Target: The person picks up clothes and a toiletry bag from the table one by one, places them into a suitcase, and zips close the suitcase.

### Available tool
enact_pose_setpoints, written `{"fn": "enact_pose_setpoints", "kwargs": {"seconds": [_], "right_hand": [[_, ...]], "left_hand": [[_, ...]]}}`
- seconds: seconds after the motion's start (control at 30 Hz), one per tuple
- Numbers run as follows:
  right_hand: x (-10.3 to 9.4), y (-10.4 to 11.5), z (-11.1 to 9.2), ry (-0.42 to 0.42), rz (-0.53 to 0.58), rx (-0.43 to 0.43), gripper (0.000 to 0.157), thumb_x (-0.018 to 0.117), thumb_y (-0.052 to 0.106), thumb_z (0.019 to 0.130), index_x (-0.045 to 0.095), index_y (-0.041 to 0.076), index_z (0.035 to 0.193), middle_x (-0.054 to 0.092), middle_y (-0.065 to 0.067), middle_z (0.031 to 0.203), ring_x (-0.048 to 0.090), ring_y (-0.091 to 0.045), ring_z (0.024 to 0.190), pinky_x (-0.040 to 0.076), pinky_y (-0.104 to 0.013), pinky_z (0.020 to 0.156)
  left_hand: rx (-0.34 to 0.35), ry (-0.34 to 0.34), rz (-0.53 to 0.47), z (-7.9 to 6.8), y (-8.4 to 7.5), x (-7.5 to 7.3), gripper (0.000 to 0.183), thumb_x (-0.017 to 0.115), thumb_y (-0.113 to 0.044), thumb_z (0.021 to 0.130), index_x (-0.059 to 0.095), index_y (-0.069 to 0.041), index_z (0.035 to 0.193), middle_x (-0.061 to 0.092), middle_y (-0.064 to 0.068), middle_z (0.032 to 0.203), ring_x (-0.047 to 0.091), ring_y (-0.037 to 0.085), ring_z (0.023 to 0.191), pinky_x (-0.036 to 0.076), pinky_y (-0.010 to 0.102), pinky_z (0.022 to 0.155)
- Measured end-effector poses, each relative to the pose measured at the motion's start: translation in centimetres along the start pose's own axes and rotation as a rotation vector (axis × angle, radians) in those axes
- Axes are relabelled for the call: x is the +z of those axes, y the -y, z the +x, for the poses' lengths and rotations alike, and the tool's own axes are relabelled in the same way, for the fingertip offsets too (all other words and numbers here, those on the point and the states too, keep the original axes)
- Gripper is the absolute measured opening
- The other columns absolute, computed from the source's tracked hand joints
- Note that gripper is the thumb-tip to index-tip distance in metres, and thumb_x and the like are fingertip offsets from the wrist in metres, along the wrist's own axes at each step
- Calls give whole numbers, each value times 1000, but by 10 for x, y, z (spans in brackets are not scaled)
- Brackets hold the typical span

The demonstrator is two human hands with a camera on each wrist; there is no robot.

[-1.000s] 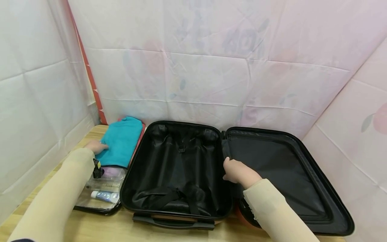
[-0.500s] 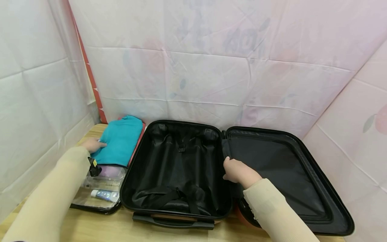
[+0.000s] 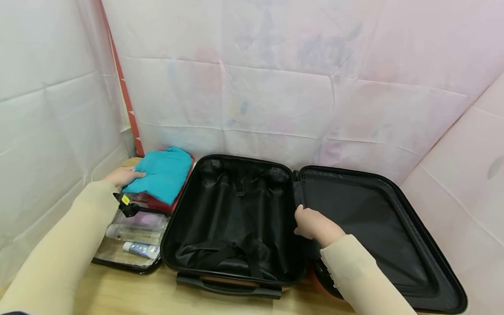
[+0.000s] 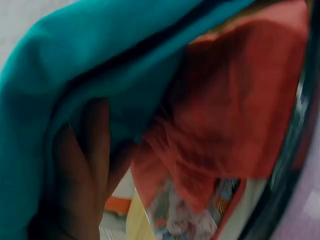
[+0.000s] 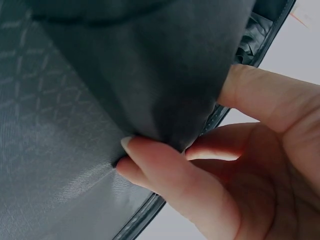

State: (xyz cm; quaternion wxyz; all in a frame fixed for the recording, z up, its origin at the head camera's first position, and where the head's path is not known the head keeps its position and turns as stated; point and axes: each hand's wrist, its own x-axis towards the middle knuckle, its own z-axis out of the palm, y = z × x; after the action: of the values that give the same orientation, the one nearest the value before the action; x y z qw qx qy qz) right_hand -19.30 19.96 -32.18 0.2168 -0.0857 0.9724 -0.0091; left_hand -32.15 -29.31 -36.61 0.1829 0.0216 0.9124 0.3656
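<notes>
My left hand [image 3: 121,176] grips the left edge of a folded teal cloth garment [image 3: 163,173]. In the left wrist view, fingers [image 4: 95,145] lie beneath the lifted teal fabric. Under it shows a folded red cloth [image 4: 240,100], its near part also visible in the head view. An open black suitcase [image 3: 236,227] lies in the middle. My right hand [image 3: 316,224] is at its hinge side, between the two halves. The right wrist view shows thumb and fingers pinching a fold of the black lining [image 5: 165,65]. The teal garment's far side is hidden from the left wrist view.
Left of the suitcase lies a clear, black-edged bag [image 3: 118,258] with a blue-and-white tube [image 3: 141,250] in it. The suitcase's lid half [image 3: 374,227] spreads right, over a partly hidden reddish object. Pale cloth walls [image 3: 275,87] surround the wooden table [image 3: 177,302].
My left hand has raised the near edge of the teal garment and shifted it away, uncovering the red cloth beneath. The view has turned slightly left. My right hand stays at the hinge.
</notes>
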Motion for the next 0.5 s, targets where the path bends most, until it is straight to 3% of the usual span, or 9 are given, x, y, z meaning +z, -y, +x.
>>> {"fn": "enact_pose_setpoints", "kwargs": {"seconds": [0.13, 0.23, 0.5], "right_hand": [[2, -1, 0, -10, -11, -6, 67, 59, 13, 79, 21, -19, 124, 53, -25, 98, 55, -29, 78, 43, -39, 69], [3, 0, 1, -8, -13, -8, 67, 59, 13, 79, 22, -18, 124, 56, -22, 91, 55, -27, 75, 43, -38, 69], [3, 0, 2, -8, 5, 1, 67, 59, 15, 79, 21, -16, 126, 57, -17, 85, 56, -24, 71, 43, -39, 70]], "left_hand": [[-10, -11, 8, 4, 0, 0, 80, 46, -47, 81, 12, 5, 132, 14, 33, 130, 16, 48, 114, 23, 48, 91], [-23, -11, -79, 5, 7, 2, 82, 52, -46, 79, 14, 3, 132, 14, 31, 131, 15, 46, 116, 23, 47, 92], [-59, -1, -63, -5, 2, 8, 67, 43, -28, 88, 5, 5, 132, 7, 34, 130, 12, 47, 116, 17, 49, 93]]}}
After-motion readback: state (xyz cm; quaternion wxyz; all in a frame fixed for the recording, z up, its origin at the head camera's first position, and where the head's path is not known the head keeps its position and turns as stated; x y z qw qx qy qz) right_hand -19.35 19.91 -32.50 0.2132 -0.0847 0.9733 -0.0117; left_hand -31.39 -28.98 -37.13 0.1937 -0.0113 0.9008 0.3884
